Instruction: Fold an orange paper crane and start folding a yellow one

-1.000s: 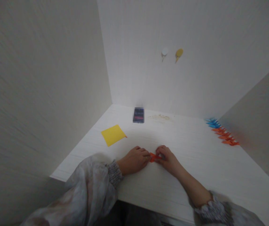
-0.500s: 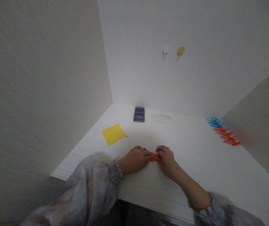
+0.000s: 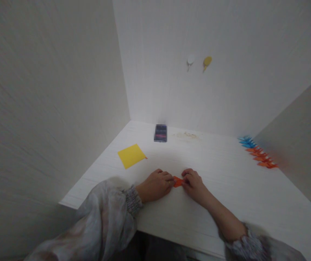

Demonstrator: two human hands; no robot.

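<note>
Between my two hands lies a small folded piece of orange paper, close to the white tabletop. My left hand is closed, with its fingertips pinching the paper's left end. At the right end, my right hand pinches the paper between curled fingers. Its exact folds are partly covered by my fingertips. Beyond my left hand, a yellow paper sheet rests flat, with a tiny orange bit showing at its right corner.
A dark blurred rectangular item is near the back wall. Folded blue paper pieces and orange paper pieces line the right side. A white hook and a yellow hook are on the wall. Walls enclose the table.
My right hand has shifted slightly to the right, so more of the orange paper shows between my hands. My left hand stays nearly still. The view has tilted a little.
</note>
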